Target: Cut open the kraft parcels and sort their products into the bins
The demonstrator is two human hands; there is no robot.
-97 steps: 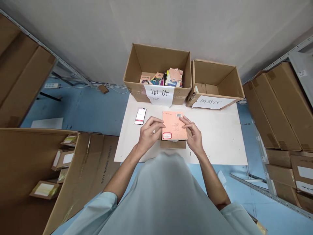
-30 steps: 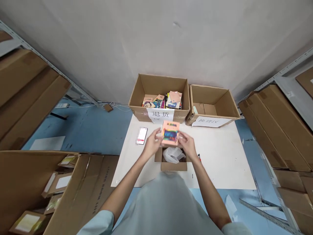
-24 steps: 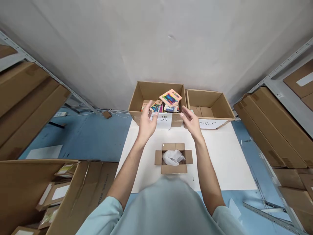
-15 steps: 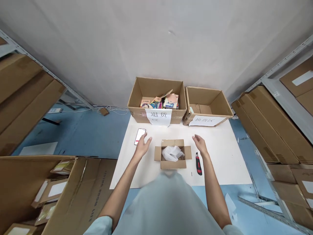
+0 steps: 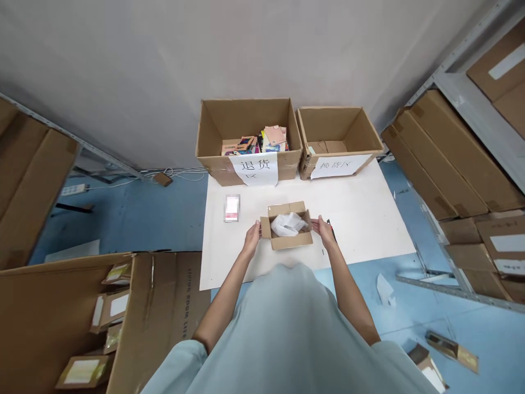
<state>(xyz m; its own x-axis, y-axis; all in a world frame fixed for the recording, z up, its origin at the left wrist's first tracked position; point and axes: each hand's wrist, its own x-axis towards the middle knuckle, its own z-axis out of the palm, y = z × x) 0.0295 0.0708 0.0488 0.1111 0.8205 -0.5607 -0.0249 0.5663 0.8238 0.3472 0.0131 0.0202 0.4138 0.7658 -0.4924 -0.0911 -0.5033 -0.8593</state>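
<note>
A small open cardboard box [image 5: 292, 242] stands on the white table with its flaps spread. Crumpled white plastic [image 5: 287, 224] lies inside it. My left hand [image 5: 251, 239] grips the box at its left flap, thumb on the near side. At the opposite end, my right hand [image 5: 325, 232] holds the right side, its fingers reaching under the flap. Partly hidden behind my right hand is a red and black utility knife [image 5: 332, 232]. A phone [image 5: 232, 208] with a blurred screen lies left of the box.
A large carton [image 5: 211, 167] with a paper sign holds several books [image 5: 274, 137] at the back. Beside it stands a smaller signed carton [image 5: 305, 167]. A big carton [image 5: 164, 323] with small parcels is at the left. Shelved boxes [image 5: 447, 158] line the right.
The pink book left my hands and landed in the large left carton. My hands then came back, apart and unloaded, and now hold the small cardboard box at both ends.
</note>
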